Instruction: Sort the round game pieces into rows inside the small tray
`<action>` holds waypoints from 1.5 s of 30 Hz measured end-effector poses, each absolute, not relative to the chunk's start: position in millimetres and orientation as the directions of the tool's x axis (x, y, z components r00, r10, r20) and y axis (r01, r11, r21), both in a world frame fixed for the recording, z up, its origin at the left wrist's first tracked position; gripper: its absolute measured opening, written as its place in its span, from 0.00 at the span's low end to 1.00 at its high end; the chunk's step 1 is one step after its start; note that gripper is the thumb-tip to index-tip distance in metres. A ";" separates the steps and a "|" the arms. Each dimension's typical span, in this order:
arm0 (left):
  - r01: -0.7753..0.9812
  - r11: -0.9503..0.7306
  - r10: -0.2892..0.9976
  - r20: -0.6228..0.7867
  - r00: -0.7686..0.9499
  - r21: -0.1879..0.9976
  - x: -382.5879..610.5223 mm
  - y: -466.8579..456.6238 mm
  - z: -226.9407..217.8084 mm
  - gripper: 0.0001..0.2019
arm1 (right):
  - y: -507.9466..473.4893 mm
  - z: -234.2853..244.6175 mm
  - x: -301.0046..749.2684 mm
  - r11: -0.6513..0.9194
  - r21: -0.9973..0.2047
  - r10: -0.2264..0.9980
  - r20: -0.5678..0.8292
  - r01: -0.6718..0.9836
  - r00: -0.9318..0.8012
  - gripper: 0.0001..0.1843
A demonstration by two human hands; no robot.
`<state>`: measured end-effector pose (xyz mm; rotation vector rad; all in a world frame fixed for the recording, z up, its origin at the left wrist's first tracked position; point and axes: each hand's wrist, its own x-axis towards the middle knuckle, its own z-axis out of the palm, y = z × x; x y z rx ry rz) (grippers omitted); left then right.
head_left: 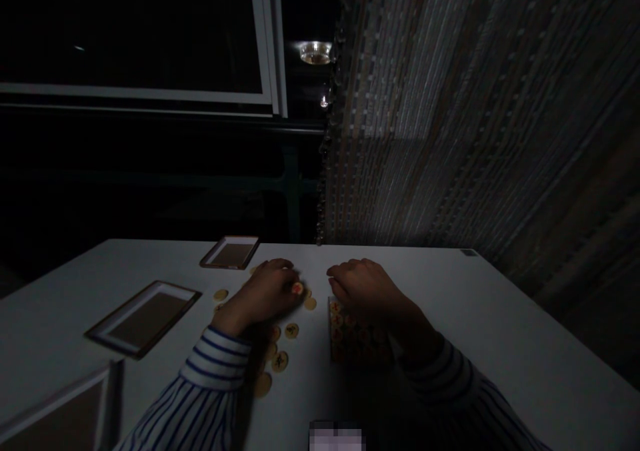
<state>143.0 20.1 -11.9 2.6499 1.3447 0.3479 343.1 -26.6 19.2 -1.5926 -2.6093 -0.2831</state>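
My left hand (267,294) is closed over the table, with a round Chinese chess piece (297,288) bearing a red character at its fingertips. Loose wooden pieces lie around and below it, among them a piece with a dark character (280,361) and a plain-looking one (310,303). My right hand (365,288) hovers at the far side of a box (330,334) packed with rows of red-marked pieces. Its fingers are bent and held together; whatever they may hold is hidden. The hand and forearm cover part of the box.
Three shallow framed trays stand on the left: a far one (230,254), a middle one (143,318) and a near one (60,414) cut off by the picture's edge. The white table (500,344) ends at a hanging string curtain (400,138) and a dark window. Light is dim.
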 end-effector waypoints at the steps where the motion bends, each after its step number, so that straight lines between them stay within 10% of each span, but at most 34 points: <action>1: 0.765 -0.601 0.799 0.180 0.573 0.233 143.5 20.1 -11.2 0.12 | -26.5 19.0 343.5 0.446 0.122 0.872 0.165 0.887 -0.461 0.15; 12: 0.655 -0.690 0.719 0.395 0.572 0.307 151.1 13.9 -0.1 0.13 | -27.4 21.8 344.1 0.435 0.124 0.877 0.165 0.892 -0.451 0.15; 34: 0.600 -0.710 0.703 0.420 0.574 0.367 172.0 -3.6 5.0 0.09 | -23.1 13.8 349.1 0.460 -0.323 0.881 0.284 0.827 -0.379 0.19; 45: 0.474 -0.570 0.800 0.322 0.506 0.671 175.3 -4.8 5.5 0.08 | -24.0 15.6 353.7 0.474 -0.372 0.877 0.279 0.798 -0.391 0.14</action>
